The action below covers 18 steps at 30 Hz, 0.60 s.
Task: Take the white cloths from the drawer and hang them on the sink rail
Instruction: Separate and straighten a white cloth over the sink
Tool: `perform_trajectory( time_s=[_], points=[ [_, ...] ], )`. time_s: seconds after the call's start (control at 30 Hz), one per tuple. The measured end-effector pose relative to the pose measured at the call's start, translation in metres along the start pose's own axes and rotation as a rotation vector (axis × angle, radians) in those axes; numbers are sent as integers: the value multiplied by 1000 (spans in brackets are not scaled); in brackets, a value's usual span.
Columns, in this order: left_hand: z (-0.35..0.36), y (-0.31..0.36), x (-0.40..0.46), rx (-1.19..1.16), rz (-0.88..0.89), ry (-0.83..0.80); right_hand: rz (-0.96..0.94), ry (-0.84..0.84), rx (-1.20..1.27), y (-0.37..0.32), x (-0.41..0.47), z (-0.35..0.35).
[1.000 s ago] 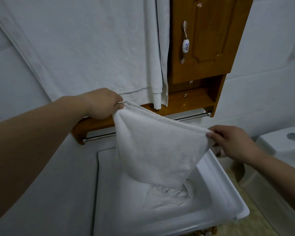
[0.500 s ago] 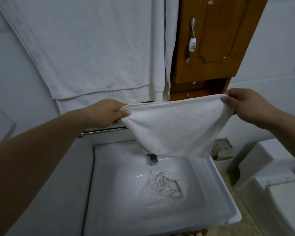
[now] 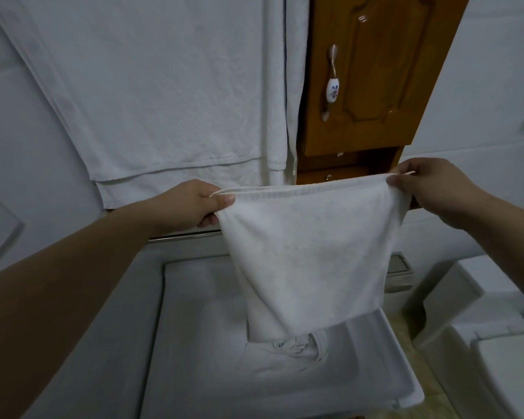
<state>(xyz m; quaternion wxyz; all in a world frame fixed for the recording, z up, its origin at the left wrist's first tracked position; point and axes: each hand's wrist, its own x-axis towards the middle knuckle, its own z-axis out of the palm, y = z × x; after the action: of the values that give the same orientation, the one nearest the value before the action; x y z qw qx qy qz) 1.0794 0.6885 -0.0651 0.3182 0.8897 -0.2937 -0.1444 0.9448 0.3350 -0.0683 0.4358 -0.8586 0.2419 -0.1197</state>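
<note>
Left hand (image 3: 194, 207) pinching top left corner of white cloth (image 3: 309, 255), thumb on the front, fingers curled behind. Right hand (image 3: 427, 189) pinching top right corner the same way. Cloth stretched flat between both hands, top edge roughly level, a folded hem visible along it; body hanging down in front of the sink (image 3: 375, 373), lower edge dangling over the basin. Second white cloth (image 3: 297, 349) lying crumpled in the basin bottom, partly hidden behind the held one. Sink rail (image 3: 182, 237), a thin metal bar, running along the wall just below the left hand; only the left stretch visible, rest hidden behind the held cloth. Held cloth above and in front of the rail; contact with the rail impossible to tell.

Large white towels (image 3: 152, 95) hanging flat on the wall above, lower hems just above the left hand. Wooden cabinet (image 3: 375, 71) upper right, door closed, with a ceramic-and-metal handle (image 3: 332, 86); small open shelf beneath it, just behind the cloth's top edge. White toilet (image 3: 481, 343) at right, tiled floor (image 3: 406, 331) between it and the sink.
</note>
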Motion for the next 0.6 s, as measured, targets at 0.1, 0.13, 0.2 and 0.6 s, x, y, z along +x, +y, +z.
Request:
perform_trajectory(
  time_s=[0.1, 0.13, 0.2, 0.6],
  points=[
    [13, 10, 2, -58, -85, -62, -29, 84, -48, -3, -3, 10],
    [18, 14, 5, -80, -114, -70, -53, 111, -61, -5, -6, 14],
    [28, 21, 14, -134, -165, -32, -104, 134, -72, -13, -12, 25],
    [82, 91, 34, -434, -209, -56, -256, -55, -8, -61, -44, 76]
  ],
)
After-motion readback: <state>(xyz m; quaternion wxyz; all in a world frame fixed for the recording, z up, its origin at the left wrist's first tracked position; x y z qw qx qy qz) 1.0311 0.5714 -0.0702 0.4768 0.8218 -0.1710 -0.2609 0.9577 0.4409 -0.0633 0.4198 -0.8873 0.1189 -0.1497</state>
